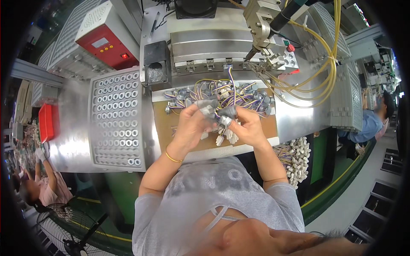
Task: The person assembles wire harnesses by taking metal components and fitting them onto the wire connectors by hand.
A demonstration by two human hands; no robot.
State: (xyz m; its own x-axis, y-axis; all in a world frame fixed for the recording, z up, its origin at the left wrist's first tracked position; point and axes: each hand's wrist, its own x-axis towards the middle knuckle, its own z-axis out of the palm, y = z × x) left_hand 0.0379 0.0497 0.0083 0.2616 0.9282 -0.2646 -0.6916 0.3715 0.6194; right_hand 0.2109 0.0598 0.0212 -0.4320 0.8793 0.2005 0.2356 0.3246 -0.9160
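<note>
My left hand (192, 124) and my right hand (248, 128) meet over a brown work board (160, 123), with grey covers on several fingertips. The right fingers pinch a small silver part (225, 121). Close beside it, my left fingers are drawn together, slightly blurred, and what they hold is hidden. Just beyond my hands lies a heap of small round metal parts with purple, yellow and white wires (250, 94). White plug connectors (230, 135) hang out below my right hand. One wired connector (229, 67) sits in the metal fixture (209, 49) behind the heap.
A tray of metal rings (117, 102) lies to the left, beside a red and white control box (106, 45). An open black box (157, 64) stands near the fixture. At right hang a clamp arm (260, 30) and yellow tubes (331, 72). White connectors (299, 160) are piled lower right. Other people work both sides.
</note>
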